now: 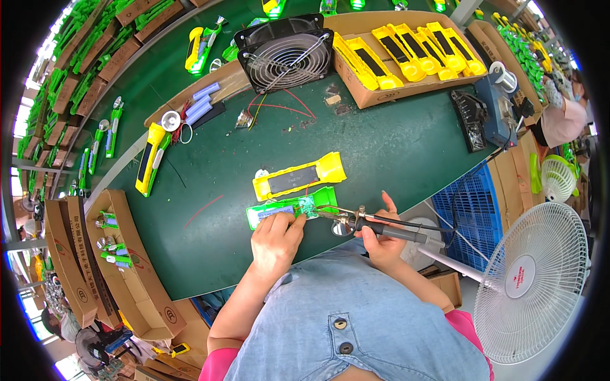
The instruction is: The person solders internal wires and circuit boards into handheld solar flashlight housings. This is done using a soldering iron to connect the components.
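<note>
A green flashlight housing (259,216) lies on the bench before me, with a blue battery cell and a small green circuit board (307,204) in it. My left hand (274,242) rests at its near edge. The fingers are pinched together beside the board, and whatever they grip is hidden. In my right hand (383,241) is a soldering iron (394,232) with a thin solder-feed tube, its tip pointing left at the board. A round reflector (342,227) sits below the tip. Just beyond lies a yellow flashlight shell (298,178) with a dark panel, joined by a red wire.
A black fan (286,54) stands at the back beside a carton (381,96) of yellow shells. A solder spool (505,79) is at the far right. Blue cells (202,105) and another flashlight (149,159) lie left. A white fan (530,279) stands right of the bench.
</note>
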The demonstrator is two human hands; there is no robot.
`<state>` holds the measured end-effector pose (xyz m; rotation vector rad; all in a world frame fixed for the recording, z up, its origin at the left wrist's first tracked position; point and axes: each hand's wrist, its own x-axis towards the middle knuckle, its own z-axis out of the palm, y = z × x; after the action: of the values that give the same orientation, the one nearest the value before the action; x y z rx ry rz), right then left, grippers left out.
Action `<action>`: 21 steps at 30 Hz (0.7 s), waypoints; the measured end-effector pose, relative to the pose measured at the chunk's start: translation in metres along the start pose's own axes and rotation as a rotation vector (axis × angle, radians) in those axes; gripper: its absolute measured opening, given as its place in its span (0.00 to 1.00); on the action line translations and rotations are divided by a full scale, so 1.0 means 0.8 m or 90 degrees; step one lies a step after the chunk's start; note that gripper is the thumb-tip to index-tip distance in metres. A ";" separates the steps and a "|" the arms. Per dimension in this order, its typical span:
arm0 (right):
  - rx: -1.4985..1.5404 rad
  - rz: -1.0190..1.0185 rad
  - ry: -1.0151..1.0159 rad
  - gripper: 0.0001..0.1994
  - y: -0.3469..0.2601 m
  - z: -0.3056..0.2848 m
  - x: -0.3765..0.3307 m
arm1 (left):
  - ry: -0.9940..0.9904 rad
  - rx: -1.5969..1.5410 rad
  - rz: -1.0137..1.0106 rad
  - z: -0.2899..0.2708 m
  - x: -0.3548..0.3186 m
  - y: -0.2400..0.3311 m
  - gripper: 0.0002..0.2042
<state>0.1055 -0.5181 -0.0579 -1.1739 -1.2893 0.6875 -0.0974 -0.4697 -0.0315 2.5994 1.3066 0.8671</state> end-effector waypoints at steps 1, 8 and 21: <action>0.007 0.009 0.003 0.11 0.000 0.001 0.000 | -0.009 0.000 0.002 -0.001 0.000 0.000 0.13; 0.012 0.020 0.024 0.10 0.002 0.004 -0.001 | -0.024 -0.004 -0.002 -0.003 0.000 -0.001 0.13; 0.024 0.035 0.017 0.09 0.005 0.006 -0.001 | -0.022 -0.020 -0.004 -0.003 0.001 -0.004 0.12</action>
<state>0.1013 -0.5160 -0.0628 -1.1874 -1.2204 0.7312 -0.1006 -0.4675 -0.0305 2.5740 1.2807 0.8311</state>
